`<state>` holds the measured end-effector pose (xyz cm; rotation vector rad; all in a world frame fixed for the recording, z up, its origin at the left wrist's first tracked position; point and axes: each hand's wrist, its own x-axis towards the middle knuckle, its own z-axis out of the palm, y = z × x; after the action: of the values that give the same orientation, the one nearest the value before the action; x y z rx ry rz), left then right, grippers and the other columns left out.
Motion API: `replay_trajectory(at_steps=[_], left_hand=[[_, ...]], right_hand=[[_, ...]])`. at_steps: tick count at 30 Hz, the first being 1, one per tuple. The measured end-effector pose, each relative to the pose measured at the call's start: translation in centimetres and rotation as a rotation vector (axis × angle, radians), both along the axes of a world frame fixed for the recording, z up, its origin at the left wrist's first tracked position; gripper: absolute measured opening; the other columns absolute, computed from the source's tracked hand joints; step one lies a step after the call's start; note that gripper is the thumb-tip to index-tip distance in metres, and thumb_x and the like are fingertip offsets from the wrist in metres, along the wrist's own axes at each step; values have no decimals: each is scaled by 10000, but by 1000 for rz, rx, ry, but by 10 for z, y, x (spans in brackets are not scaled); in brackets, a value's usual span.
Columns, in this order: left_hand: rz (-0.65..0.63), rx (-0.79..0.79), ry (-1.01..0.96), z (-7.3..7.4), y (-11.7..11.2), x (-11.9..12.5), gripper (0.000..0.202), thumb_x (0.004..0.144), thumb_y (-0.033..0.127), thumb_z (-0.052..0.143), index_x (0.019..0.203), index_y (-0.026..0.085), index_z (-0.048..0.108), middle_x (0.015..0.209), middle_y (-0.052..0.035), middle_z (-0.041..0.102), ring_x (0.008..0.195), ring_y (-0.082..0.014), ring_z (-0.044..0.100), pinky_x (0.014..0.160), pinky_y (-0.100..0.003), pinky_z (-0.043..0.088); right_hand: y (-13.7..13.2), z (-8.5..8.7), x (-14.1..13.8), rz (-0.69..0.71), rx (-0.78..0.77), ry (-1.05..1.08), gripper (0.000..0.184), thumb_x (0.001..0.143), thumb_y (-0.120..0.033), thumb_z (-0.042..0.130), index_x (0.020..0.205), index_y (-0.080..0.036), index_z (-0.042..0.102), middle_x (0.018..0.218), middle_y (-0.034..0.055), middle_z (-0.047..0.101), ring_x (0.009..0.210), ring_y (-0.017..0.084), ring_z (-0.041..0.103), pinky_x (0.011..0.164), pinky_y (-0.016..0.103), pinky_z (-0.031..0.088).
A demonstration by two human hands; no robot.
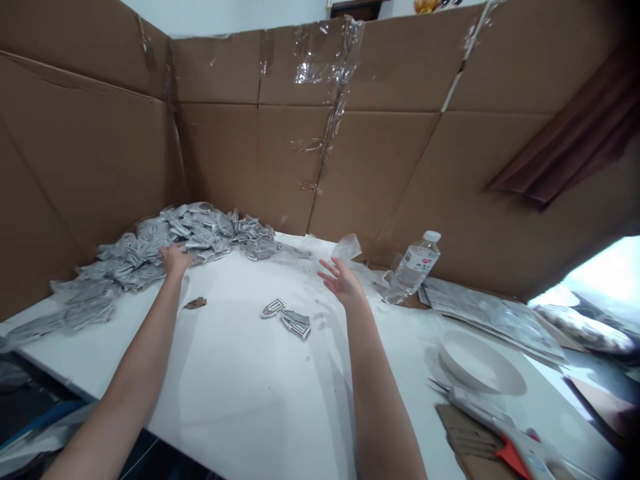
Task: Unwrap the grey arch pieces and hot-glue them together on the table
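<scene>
My left hand [176, 258] is at the front edge of a big heap of silver-grey metal pieces in clear plastic bags [200, 230]. Its fingers look curled in against the heap, and what they grip is hidden. My right hand [343, 280] hovers over the white table [240, 400] with fingers spread and nothing in them. Just beyond it are crumpled clear plastic bags [347, 247]. Between my arms lie a few loose metal pieces [297, 323], one of them with a rounded, shield-like end [273, 307].
Cardboard walls [220, 153] enclose the back and sides. On the right stand a clear bottle [416, 267], a white round dish or ring [483, 363], and a glue-gun-like tool with a red trigger [500, 423] on cardboard. A brown scrap [195, 303] lies near my left forearm.
</scene>
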<state>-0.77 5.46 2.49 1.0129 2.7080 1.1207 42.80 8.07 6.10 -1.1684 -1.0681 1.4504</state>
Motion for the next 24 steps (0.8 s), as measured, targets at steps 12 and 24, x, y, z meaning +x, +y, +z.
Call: replay_trajectory(at_steps=[12,24], left_hand=[[316,262,-63,-3,-25,-47,426,724,185,639,1146,162,587,1366,-196,346,1148,-388,466,882,-492,441],[437,456,-40,-15,-25,-53,281,687,27,559,926,160,622,1299,-132,414,1156,-346,462,941,-435,429]], right_hand=[[-7,9,-9,-2,-43,94,196,842,-337,540,986,-251,437,1266,56,610,723,110,661,571,195,468],[-15,22,-16,-33,-20,61,166,839,-301,548,955,-236,447,1113,53,669,680,122,645,545,212,471]])
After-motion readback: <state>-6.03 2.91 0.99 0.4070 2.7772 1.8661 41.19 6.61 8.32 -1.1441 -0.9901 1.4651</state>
